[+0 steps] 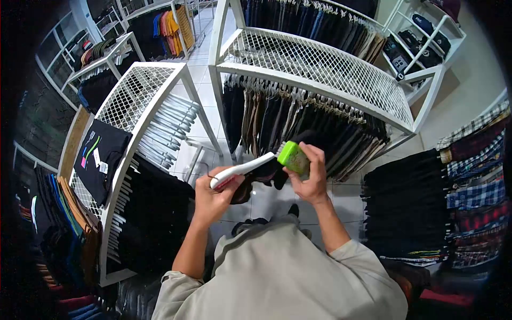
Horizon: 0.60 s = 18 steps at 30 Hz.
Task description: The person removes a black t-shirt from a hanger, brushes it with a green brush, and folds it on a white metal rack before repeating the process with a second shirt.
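Head camera: my left hand (214,196) gripped a white-handled brush (246,168), its far end pointing to two o'clock, right beside a green block (291,158) that my right hand (312,178) clasped; I couldn't tell whether the two touched. Both were in mid-view, above pale floor tiles (348,201). At twelve o'clock stood a white rack (325,57) with a mesh top, dark and tan trousers (272,122) hanging beneath it. Toward nine, a black shirt (111,146) lay on another rack's white mesh (136,90); toward three, plaid shirts (474,194) hung beside black garments (408,208). Yellow and orange tops (170,32) hung far off at eleven.
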Each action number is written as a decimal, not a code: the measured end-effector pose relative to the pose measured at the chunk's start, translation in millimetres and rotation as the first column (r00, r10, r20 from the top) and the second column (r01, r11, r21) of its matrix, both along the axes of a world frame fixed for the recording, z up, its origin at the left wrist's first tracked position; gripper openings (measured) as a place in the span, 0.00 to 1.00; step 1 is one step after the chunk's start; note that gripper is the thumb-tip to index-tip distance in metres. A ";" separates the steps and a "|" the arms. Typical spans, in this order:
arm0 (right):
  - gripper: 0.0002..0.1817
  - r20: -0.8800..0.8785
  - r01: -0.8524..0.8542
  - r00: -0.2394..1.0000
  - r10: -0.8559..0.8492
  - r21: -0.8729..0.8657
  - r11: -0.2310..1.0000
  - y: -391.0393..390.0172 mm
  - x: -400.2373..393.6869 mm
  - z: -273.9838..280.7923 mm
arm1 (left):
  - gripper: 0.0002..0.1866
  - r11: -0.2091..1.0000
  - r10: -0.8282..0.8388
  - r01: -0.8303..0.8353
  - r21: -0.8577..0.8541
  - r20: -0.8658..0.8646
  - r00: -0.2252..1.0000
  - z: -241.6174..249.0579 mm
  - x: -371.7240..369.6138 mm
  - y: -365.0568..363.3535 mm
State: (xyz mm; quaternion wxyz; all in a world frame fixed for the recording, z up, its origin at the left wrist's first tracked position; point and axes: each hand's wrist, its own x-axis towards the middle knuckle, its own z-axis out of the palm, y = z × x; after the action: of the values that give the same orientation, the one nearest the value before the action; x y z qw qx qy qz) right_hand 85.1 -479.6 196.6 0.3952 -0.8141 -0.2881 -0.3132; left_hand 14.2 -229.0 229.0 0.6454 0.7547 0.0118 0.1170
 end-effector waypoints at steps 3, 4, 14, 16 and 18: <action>0.37 0.029 0.189 0.981 -0.191 0.048 0.981 -16.0 27.1 -35.4 | 0.08 0.992 0.001 -0.019 -0.123 -0.144 0.990 11.6 0.6 4.5; 0.37 -0.032 0.323 0.946 -0.322 0.079 0.943 -20.6 33.6 -42.1 | 0.09 0.985 0.011 -0.038 -0.169 -0.160 0.987 13.1 0.7 4.4; 0.37 0.244 0.029 0.970 -0.009 -0.078 0.997 -0.8 11.0 -11.5 | 0.11 0.937 -0.111 0.002 -0.351 -0.293 0.950 13.6 0.1 6.1; 0.36 0.088 0.262 0.958 -0.272 0.108 0.959 -12.1 27.9 -25.7 | 0.11 0.919 -0.124 -0.006 -0.393 -0.304 0.944 14.4 -0.9 9.0; 0.35 -0.099 0.515 0.857 -0.506 0.171 0.840 -33.3 47.7 -44.8 | 0.13 0.935 -0.104 -0.016 -0.354 -0.317 0.943 15.9 -2.5 13.8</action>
State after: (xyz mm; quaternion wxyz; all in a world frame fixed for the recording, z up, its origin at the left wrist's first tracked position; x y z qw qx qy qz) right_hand 132.9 -513.0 151.8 0.3807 -0.8272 -0.0197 -0.4129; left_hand 11.7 -215.2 244.9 0.7611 0.6361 0.1233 -0.0300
